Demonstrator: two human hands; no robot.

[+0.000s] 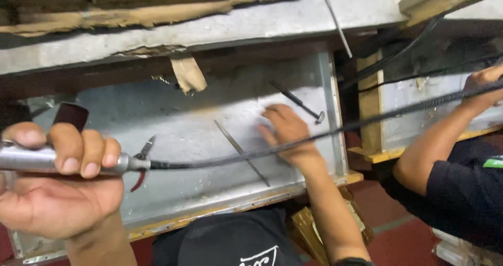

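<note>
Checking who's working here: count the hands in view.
3: left hand gripping the metal handpiece, right hand in the metal tray, co-worker's hand far right by the cable. Others may be hidden.

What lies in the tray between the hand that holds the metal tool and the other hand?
Head view: red-handled pliers by the left hand, a thin metal strip near the right hand, the black cable above.

From my seat I see no screens or signs. Torn brown cardboard [131,7] lies flattened along the top edge, with a ragged strip of it [188,73] hanging below. A small green label [493,163] sits on a dark sleeve at right.
</note>
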